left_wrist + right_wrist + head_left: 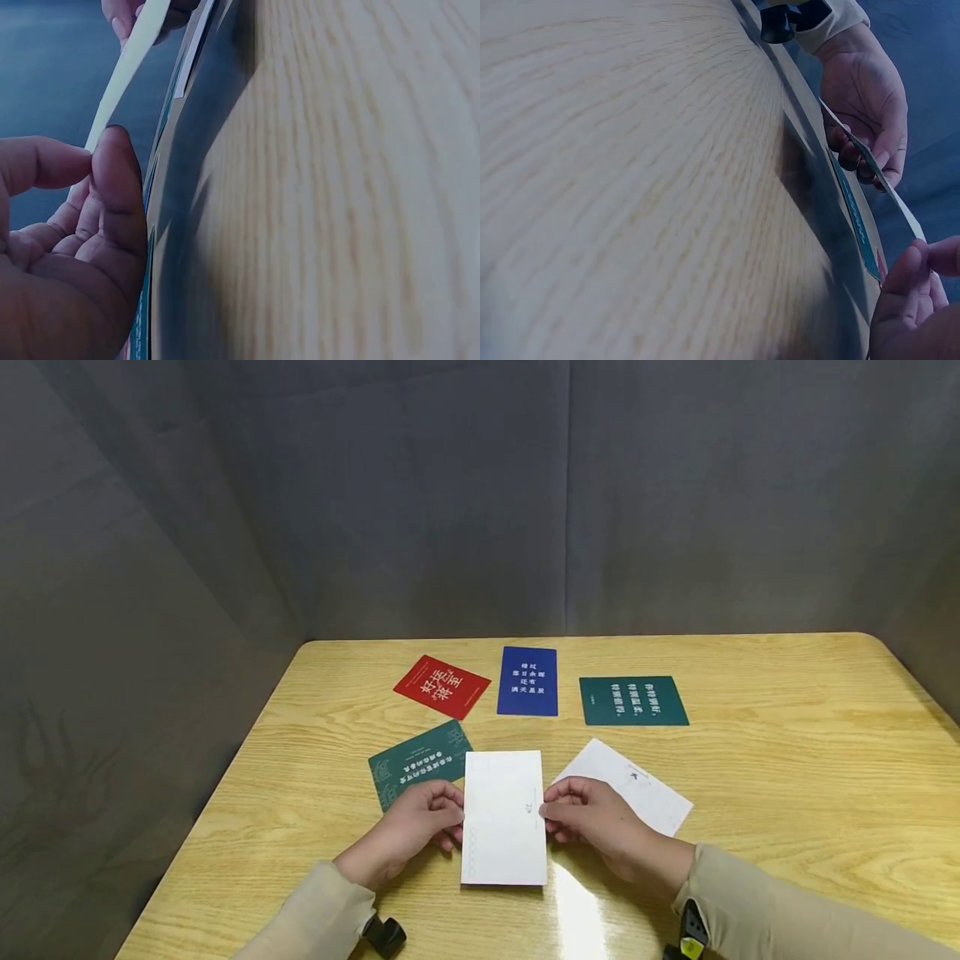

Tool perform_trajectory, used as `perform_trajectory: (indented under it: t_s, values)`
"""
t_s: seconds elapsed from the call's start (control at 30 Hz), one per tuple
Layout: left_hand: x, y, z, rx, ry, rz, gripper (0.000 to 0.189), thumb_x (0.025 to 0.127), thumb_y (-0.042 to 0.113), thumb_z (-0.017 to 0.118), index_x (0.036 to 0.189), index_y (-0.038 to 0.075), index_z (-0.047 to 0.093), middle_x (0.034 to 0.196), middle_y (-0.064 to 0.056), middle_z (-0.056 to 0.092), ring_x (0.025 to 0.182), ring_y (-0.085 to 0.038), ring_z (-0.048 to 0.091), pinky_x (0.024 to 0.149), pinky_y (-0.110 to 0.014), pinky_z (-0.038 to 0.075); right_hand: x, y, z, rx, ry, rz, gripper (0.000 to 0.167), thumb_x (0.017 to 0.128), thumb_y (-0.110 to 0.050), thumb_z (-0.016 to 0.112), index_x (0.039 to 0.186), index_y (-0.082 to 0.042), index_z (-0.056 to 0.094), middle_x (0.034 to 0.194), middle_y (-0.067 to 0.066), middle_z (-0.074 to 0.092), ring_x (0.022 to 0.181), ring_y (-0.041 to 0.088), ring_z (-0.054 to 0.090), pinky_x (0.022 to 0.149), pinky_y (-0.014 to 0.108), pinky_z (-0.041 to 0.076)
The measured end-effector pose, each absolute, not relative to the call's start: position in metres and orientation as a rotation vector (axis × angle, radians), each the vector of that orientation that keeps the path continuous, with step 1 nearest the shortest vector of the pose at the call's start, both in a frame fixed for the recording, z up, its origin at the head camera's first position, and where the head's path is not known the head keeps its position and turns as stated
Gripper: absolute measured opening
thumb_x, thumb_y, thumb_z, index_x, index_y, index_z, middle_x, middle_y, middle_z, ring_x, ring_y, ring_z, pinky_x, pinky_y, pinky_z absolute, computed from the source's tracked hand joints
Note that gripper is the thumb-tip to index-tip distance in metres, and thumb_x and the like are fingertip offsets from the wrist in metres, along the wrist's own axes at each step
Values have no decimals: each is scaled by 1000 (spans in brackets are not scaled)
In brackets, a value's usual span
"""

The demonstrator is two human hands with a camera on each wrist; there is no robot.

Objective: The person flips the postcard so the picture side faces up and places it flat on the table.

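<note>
A white postcard [502, 852], its pale side with faint print and a row of small circles facing up, is held upright in the head view between both hands. My left hand [416, 822] pinches its left edge between thumb and fingers. On the opposite edge, my right hand [600, 822] pinches it the same way. Both wrist views show the postcard [120, 90] raised off the tabletop, seen nearly edge-on. Beneath the left hand lies a green postcard [423, 756], partly covered. Another white postcard [637, 785] lies tilted behind the right hand, partly hidden by it.
Along the back of the wooden table [787, 777] lie a red postcard [442, 687], a blue postcard [527, 682] and a dark green postcard [634, 701], all with white lettering. A grey curtain [450, 510] hangs behind the table's far edge.
</note>
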State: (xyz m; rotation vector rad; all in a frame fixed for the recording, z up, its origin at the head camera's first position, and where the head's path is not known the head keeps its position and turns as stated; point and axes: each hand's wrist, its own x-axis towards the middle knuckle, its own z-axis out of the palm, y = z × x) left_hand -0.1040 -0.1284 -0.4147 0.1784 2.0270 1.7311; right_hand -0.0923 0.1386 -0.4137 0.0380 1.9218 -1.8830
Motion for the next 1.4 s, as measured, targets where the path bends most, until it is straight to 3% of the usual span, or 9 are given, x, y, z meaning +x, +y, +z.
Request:
perform_trajectory:
  t_s: [0.33, 0.5, 0.77, 1.03, 1.27, 1.4]
  values:
    - [-104, -127, -413, 175, 2071, 1720, 9, 100, -1, 56, 107, -6, 59, 80, -5, 62, 70, -17, 57, 59, -28, 49, -93, 139, -412, 12, 1964, -1848, 9, 97, -3, 64, 102, 3, 60, 79, 5, 62, 71, 15, 55, 62, 25, 48]
    - [-105, -125, -408, 131, 2125, 1741, 7, 100, -1, 56, 106, -3, 59, 81, -6, 59, 66, -17, 51, 55, -26, 42, -97, 140, -406, -4, 1906, -1920, 10, 99, 0, 61, 106, 6, 58, 82, 5, 63, 74, 14, 60, 64, 24, 52]
    - [-105, -120, -404, 120, 2041, 1910, 7, 101, -6, 53, 107, -8, 55, 88, -10, 61, 79, -16, 65, 67, -24, 54, -102, 142, -399, -31, 1868, -2021, 11, 101, 4, 56, 110, 9, 58, 88, 7, 65, 81, 13, 68, 73, 26, 58]
    - [-103, -117, -402, 48, 1985, 2052, 12, 103, -5, 50, 108, -12, 60, 102, -15, 68, 95, -20, 71, 82, -28, 58, -105, 147, -396, -92, 1813, -2103, 16, 102, 1, 55, 114, 12, 58, 95, 7, 68, 90, 14, 70, 83, 28, 58]
    - [-103, -116, -400, 21, 1993, 2072, 21, 101, -5, 54, 115, -18, 63, 113, -22, 68, 96, -17, 67, 84, -26, 57, -105, 148, -398, -94, 1814, -2110, 22, 101, 1, 56, 118, 15, 55, 97, 7, 68, 91, 16, 68, 87, 31, 58]
    - [-103, -117, -401, 35, 2008, 2044, 23, 99, -6, 56, 117, -19, 63, 111, -17, 69, 94, -16, 65, 81, -27, 56, -103, 147, -401, -75, 1845, -2080, 18, 99, 2, 58, 114, 12, 58, 94, 4, 67, 89, 14, 67, 86, 30, 58]
